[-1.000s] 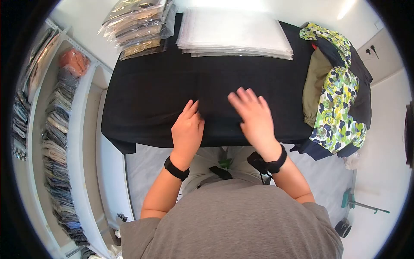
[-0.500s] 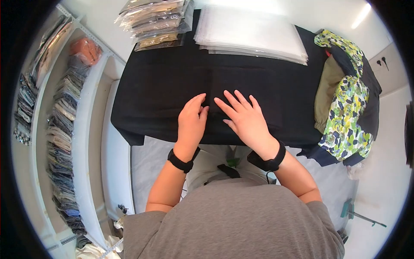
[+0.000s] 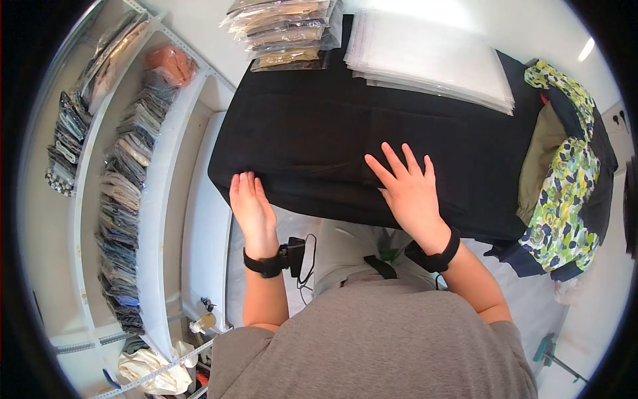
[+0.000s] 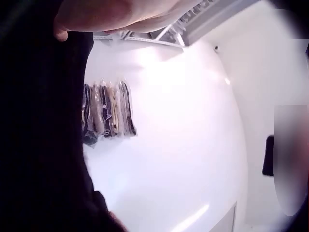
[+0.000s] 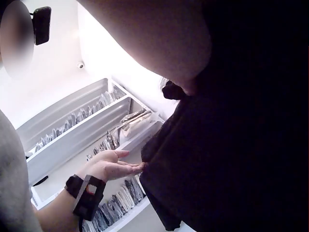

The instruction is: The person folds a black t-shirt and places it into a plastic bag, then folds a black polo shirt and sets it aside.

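Note:
A black cloth covers the table in front of me. My left hand is at the table's front left corner, its straight fingertips right at the cloth's edge. From the side, the right wrist view shows this left hand with fingers extended toward the hanging cloth. My right hand lies over the cloth near the front edge, palm down, fingers spread. Neither hand holds anything. In the left wrist view, part of the left hand shows at the top beside the dark cloth.
Bagged folded garments are stacked at the table's back left. Beside them lies a pile of clear plastic bags. A floral-patterned jacket drapes over the right end. Shelves with several packed garments stand on the left.
My left hand has moved left, from the middle front of the cloth to its left corner, and turned. The right hand stays near the front with fingers spread. The head view has shifted left.

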Action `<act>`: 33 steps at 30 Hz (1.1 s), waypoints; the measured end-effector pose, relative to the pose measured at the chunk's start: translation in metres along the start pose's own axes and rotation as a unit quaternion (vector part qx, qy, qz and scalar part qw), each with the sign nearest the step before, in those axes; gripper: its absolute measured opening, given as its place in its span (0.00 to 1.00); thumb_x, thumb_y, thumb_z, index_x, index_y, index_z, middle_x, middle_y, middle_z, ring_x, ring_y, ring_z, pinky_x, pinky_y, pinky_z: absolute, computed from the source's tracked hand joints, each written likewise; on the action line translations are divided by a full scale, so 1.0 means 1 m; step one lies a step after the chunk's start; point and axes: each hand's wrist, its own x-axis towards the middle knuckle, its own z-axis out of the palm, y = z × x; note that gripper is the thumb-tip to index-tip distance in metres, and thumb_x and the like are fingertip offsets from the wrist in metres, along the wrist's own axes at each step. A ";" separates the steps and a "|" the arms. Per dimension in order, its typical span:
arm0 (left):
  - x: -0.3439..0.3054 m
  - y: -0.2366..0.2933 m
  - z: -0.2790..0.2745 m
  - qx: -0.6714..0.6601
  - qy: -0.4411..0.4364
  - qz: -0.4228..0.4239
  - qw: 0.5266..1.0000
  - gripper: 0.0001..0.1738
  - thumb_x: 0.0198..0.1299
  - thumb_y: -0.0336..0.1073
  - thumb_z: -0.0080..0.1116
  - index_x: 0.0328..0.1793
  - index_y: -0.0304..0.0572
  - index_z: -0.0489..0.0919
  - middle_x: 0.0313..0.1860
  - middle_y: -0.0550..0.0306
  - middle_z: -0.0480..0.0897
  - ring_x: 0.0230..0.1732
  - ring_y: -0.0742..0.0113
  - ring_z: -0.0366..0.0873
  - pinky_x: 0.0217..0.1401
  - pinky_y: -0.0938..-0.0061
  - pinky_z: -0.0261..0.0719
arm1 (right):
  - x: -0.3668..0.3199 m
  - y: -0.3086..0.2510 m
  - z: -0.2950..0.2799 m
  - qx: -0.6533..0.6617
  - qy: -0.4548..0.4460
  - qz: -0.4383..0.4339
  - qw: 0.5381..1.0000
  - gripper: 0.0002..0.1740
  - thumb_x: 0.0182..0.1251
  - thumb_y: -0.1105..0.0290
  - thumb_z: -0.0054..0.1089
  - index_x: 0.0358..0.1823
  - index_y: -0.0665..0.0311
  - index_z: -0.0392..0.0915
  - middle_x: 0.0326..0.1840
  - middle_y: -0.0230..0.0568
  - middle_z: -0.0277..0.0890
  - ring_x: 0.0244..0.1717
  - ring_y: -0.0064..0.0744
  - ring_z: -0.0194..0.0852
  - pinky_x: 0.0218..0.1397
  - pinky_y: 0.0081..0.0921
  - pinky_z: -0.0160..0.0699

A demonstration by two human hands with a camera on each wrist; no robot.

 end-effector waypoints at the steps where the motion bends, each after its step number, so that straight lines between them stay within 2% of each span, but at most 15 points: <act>1: 0.010 0.005 -0.004 -0.073 -0.012 -0.087 0.994 0.29 0.65 0.27 0.48 0.71 0.32 0.55 0.66 0.43 0.62 0.68 0.60 0.61 0.70 0.68 0.60 | 0.000 0.000 -0.001 -0.001 0.000 0.000 1.000 0.38 0.55 0.65 0.64 0.69 0.38 0.62 0.72 0.36 0.57 0.71 0.50 0.54 0.66 0.62 0.54; 3: 0.019 0.008 -0.003 -0.144 -0.025 -0.169 0.975 0.31 0.65 0.26 0.48 0.72 0.32 0.53 0.68 0.42 0.60 0.70 0.58 0.58 0.71 0.67 0.59 | -0.001 0.000 -0.002 0.000 0.001 -0.001 1.000 0.38 0.55 0.65 0.64 0.69 0.38 0.61 0.72 0.36 0.57 0.71 0.50 0.54 0.66 0.61 0.54; 5: 0.023 0.013 0.004 0.022 -0.034 -0.073 0.997 0.34 0.61 0.23 0.51 0.73 0.34 0.52 0.68 0.40 0.59 0.72 0.54 0.55 0.72 0.63 0.57 | -0.001 0.000 -0.002 -0.001 0.001 -0.001 1.000 0.38 0.55 0.65 0.64 0.69 0.38 0.61 0.72 0.36 0.57 0.71 0.50 0.54 0.66 0.61 0.54; 6: 0.022 0.017 0.008 0.181 -0.058 0.026 0.981 0.36 0.51 0.17 0.53 0.70 0.39 0.60 0.68 0.41 0.62 0.71 0.49 0.56 0.73 0.58 0.56 | -0.001 0.001 -0.002 0.002 0.004 0.000 1.000 0.38 0.55 0.65 0.64 0.69 0.38 0.61 0.72 0.36 0.57 0.71 0.50 0.54 0.66 0.61 0.54; 7: 0.025 0.025 0.009 0.182 -0.059 0.030 0.981 0.36 0.51 0.17 0.53 0.70 0.39 0.60 0.68 0.41 0.62 0.71 0.49 0.56 0.73 0.58 0.56 | -0.001 0.001 -0.002 0.003 0.003 0.000 1.000 0.38 0.55 0.65 0.65 0.69 0.38 0.61 0.72 0.36 0.57 0.71 0.49 0.55 0.66 0.61 0.54; 8: 0.030 0.035 0.007 0.403 -0.168 0.256 0.862 0.35 0.46 0.16 0.52 0.66 0.41 0.65 0.66 0.43 0.64 0.70 0.46 0.58 0.73 0.57 0.55 | -0.002 0.001 -0.002 0.004 0.001 0.000 1.000 0.38 0.55 0.65 0.65 0.69 0.37 0.61 0.72 0.36 0.57 0.71 0.49 0.55 0.66 0.61 0.54; 9: 0.037 0.042 0.004 0.574 -0.255 0.449 0.635 0.35 0.42 0.15 0.52 0.62 0.43 0.70 0.64 0.45 0.67 0.69 0.44 0.59 0.74 0.55 0.55 | -0.002 0.001 -0.002 0.006 0.003 0.000 1.000 0.38 0.55 0.65 0.65 0.69 0.37 0.61 0.72 0.36 0.57 0.71 0.49 0.55 0.66 0.61 0.54; 13: 0.069 0.051 -0.001 0.586 -0.460 0.422 0.516 0.24 0.40 0.17 0.52 0.47 0.44 0.78 0.52 0.55 0.76 0.62 0.56 0.69 0.70 0.56 0.61 | -0.008 -0.002 -0.007 0.015 -0.001 -0.004 1.000 0.38 0.55 0.65 0.65 0.69 0.38 0.62 0.71 0.36 0.58 0.70 0.48 0.55 0.67 0.60 0.54; 16: 0.099 0.064 0.010 0.577 -0.525 0.395 0.485 0.19 0.40 0.20 0.53 0.42 0.43 0.78 0.47 0.56 0.77 0.55 0.54 0.72 0.66 0.58 0.65 | -0.007 -0.001 -0.005 0.011 0.001 -0.001 1.000 0.38 0.55 0.65 0.65 0.69 0.38 0.62 0.71 0.36 0.59 0.70 0.48 0.55 0.67 0.59 0.54; 19: 0.111 0.047 0.018 0.559 -0.535 0.362 0.520 0.16 0.39 0.21 0.52 0.38 0.43 0.78 0.44 0.56 0.76 0.52 0.53 0.71 0.62 0.60 0.66 | -0.009 -0.001 -0.006 0.014 -0.001 -0.002 1.000 0.38 0.55 0.65 0.65 0.68 0.38 0.62 0.71 0.36 0.59 0.70 0.47 0.56 0.67 0.59 0.55; 25: 0.102 0.053 0.010 0.578 -0.514 0.371 0.514 0.21 0.39 0.22 0.53 0.45 0.40 0.73 0.44 0.53 0.75 0.56 0.51 0.69 0.62 0.63 0.65 | -0.001 0.003 -0.005 0.024 0.003 0.000 1.000 0.38 0.55 0.65 0.65 0.68 0.38 0.62 0.71 0.36 0.58 0.71 0.47 0.55 0.67 0.59 0.54; 27: 0.097 0.053 0.000 0.507 -0.460 0.347 0.641 0.22 0.38 0.22 0.58 0.45 0.40 0.73 0.45 0.53 0.75 0.55 0.49 0.69 0.61 0.61 0.67 | -0.002 0.003 -0.005 0.022 0.003 0.000 1.000 0.38 0.55 0.65 0.65 0.68 0.38 0.62 0.71 0.35 0.58 0.71 0.47 0.54 0.67 0.59 0.54; 29: 0.095 0.048 -0.018 0.534 -0.398 0.420 0.616 0.22 0.41 0.24 0.65 0.46 0.38 0.73 0.45 0.52 0.75 0.50 0.53 0.73 0.55 0.63 0.73 | -0.001 0.003 -0.005 0.019 0.001 -0.002 1.000 0.38 0.55 0.65 0.65 0.68 0.38 0.62 0.71 0.36 0.58 0.71 0.47 0.54 0.67 0.59 0.54; 31: 0.098 0.033 -0.043 0.552 -0.188 0.201 0.787 0.24 0.46 0.30 0.69 0.48 0.35 0.72 0.45 0.51 0.76 0.45 0.62 0.76 0.48 0.70 0.76 | 0.000 0.004 -0.006 0.025 0.003 0.001 1.000 0.38 0.55 0.65 0.65 0.68 0.38 0.62 0.71 0.36 0.58 0.71 0.47 0.54 0.67 0.59 0.54; 33: 0.083 0.028 -0.051 0.486 -0.187 0.060 0.852 0.25 0.47 0.34 0.72 0.49 0.35 0.72 0.43 0.51 0.76 0.43 0.68 0.75 0.42 0.75 0.76 | -0.001 0.003 -0.005 0.032 0.000 0.002 0.999 0.38 0.55 0.65 0.65 0.68 0.38 0.62 0.71 0.36 0.58 0.71 0.47 0.54 0.67 0.59 0.54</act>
